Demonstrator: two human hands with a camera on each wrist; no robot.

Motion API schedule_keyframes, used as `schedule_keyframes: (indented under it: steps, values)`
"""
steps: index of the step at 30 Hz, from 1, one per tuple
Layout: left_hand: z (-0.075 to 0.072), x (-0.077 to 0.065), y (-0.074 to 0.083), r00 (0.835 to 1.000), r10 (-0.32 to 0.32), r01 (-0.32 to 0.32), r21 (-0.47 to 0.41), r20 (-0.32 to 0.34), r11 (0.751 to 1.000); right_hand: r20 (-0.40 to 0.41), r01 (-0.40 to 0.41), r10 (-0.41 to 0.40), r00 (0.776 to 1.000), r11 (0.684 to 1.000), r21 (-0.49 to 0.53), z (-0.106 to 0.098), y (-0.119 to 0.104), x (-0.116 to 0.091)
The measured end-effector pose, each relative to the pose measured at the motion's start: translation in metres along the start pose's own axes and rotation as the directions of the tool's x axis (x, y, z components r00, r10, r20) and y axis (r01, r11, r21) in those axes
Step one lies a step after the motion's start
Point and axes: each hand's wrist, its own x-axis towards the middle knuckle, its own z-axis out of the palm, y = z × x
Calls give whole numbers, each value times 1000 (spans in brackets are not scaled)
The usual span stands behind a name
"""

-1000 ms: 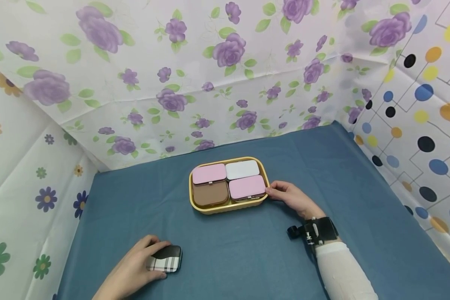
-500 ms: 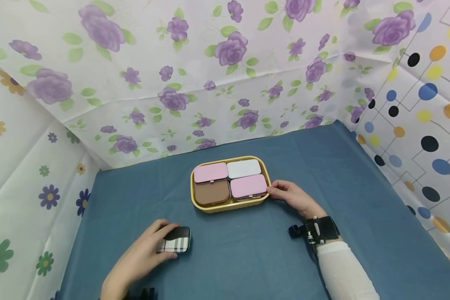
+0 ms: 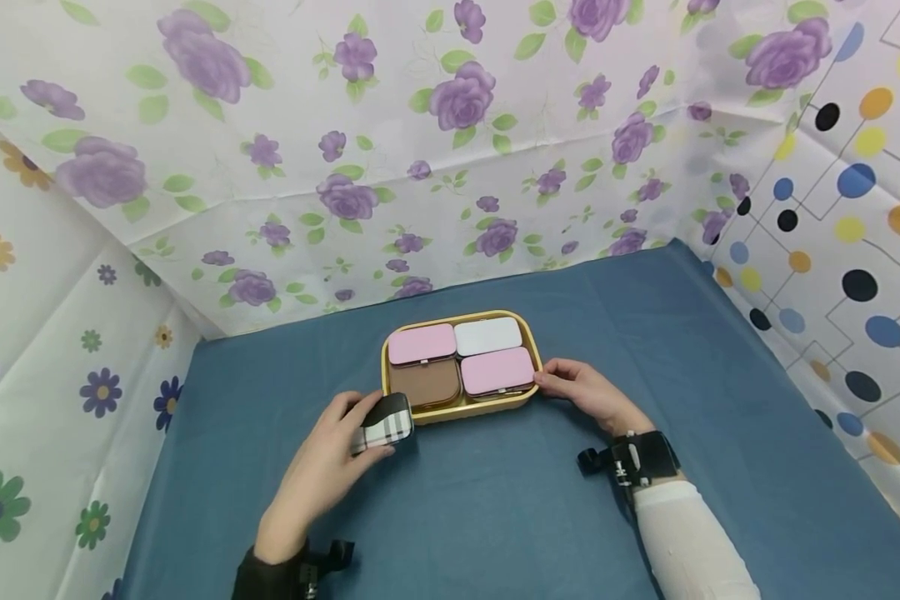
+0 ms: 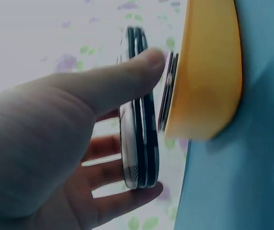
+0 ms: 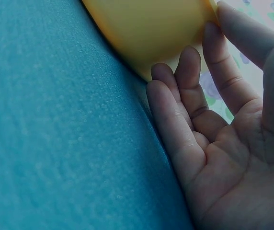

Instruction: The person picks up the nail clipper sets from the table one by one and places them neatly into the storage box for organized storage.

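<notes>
My left hand grips a small flat case with a black and white plaid top, thumb on one long edge and fingers on the other. In the left wrist view the case looks like a clamshell on its side, held above the cloth beside the yellow basket. With thumb and index finger my right hand pinches the right end of the basket's rim. Inside the basket lie a pink case, a white case, another pink case and a brown case.
Blue cloth covers the table. Behind it hangs a sheet with purple flowers. A dotted sheet closes the right side, and a daisy-print sheet the left. Each wrist wears a black camera strap.
My left hand has carried the plaid case up and to the right, from the near left of the cloth to the basket's front left corner. My right hand stays at the rim.
</notes>
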Motion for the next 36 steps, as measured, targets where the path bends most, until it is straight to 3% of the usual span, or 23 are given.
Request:
schedule_keyframes:
  steps: [8, 17, 28, 36]
  values:
    - [16, 34, 24, 996, 39, -39, 4, -75, 999, 3, 8, -8, 1000, 1000, -11, -2, 1, 2]
    - [33, 63, 37, 994, 61, -53, 82, -91, 995, 8, -6, 6, 1000, 1000, 4, 0, -3, -1]
    - [40, 72, 36, 993, 100, -93, 114, -62, 989, 9, 9, -9, 1000, 1000, 15, 0, -3, -2]
    - [43, 73, 31, 998, 70, -71, 80, 5, 994, 8, 11, -11, 1000, 1000, 10, 0, 0, 1]
